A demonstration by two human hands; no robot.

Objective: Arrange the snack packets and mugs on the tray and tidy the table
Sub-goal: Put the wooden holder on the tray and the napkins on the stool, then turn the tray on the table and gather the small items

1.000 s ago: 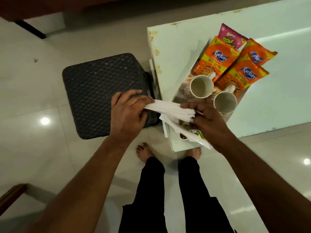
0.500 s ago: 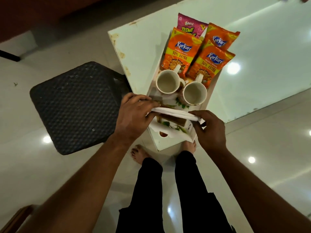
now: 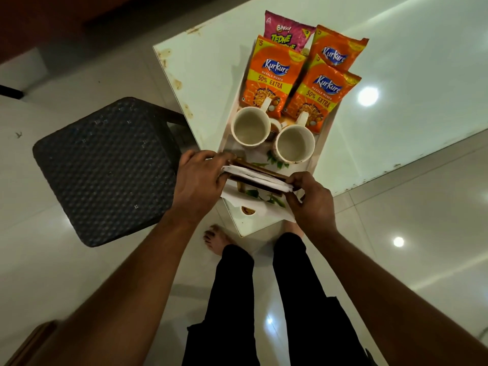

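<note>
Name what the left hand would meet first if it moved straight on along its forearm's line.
Probably the left white ceramic mug on the white tray. The left hand grips the folded white paper stack, and depth is unclear.

4 packets [image 3: 272, 75], 2 mugs [image 3: 250, 126] on tray [image 3: 264, 215]

Head camera looks steeply down, close above the tray [image 3: 266, 214] on the table [image 3: 211, 62].

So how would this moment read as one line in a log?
hands: left hand and right hand grip white paper stack by its ends | place: over near end of tray | on tray: mugs, snack packets
</note>
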